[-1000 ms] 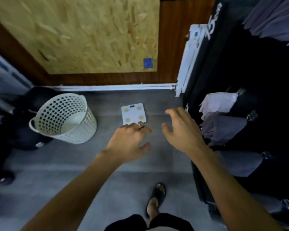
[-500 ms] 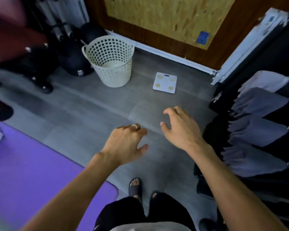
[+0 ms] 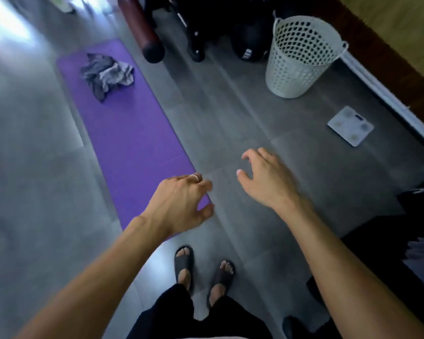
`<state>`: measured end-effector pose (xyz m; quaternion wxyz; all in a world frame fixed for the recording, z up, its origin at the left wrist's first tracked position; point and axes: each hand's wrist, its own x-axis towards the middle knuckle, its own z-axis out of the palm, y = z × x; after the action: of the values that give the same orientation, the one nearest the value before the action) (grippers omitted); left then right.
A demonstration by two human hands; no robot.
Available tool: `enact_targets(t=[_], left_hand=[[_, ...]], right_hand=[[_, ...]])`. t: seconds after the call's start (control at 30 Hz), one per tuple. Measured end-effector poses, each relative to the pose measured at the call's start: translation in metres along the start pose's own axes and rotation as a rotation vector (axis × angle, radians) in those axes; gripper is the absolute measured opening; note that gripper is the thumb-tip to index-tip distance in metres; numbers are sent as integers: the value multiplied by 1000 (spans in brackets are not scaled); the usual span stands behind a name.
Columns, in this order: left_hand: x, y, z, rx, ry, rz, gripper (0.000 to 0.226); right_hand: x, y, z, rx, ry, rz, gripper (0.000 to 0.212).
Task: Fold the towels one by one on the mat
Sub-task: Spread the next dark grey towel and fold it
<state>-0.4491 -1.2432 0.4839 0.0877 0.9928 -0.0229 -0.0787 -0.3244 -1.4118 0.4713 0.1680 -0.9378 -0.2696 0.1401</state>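
Our left hand (image 3: pixel 179 204) and right hand (image 3: pixel 264 177) hang relaxed, grasping nothing, while crumpled towels (image 3: pixel 107 75) lie on the purple mat (image 3: pixel 132 133).

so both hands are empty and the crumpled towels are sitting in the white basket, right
Not quite. The head view shows the towels crumpled on the purple mat, not in the basket, which stands apart on the floor. Both the left hand and right hand are indeed empty.

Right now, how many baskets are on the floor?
1. The white perforated basket stands upright on the grey floor, right of the purple mat. Others may lie outside the view.
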Motion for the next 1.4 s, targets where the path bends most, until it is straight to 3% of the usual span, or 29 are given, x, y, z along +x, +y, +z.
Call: enact_targets(t=[0.23,0.53,0.73,1.17,1.4], left_hand=[[-146,-112,13,-30,64,-176,36],[-326,-295,12,-67,59,-288,37],[-407,-404,3,-108,81,-435,32],[-413,-662,-39,-126,134,-539,43],[-375,-817,-56,-130,138,-432,40]], right_hand=[[-14,-168,78,-26,-48,-187,33],[-12,-404,188,-9,-75,-274,33],[18,-538,245,-40,-117,-390,35],[176,-760,315,-31,-127,-444,34],[281,-850,337,-34,-95,-347,35]])
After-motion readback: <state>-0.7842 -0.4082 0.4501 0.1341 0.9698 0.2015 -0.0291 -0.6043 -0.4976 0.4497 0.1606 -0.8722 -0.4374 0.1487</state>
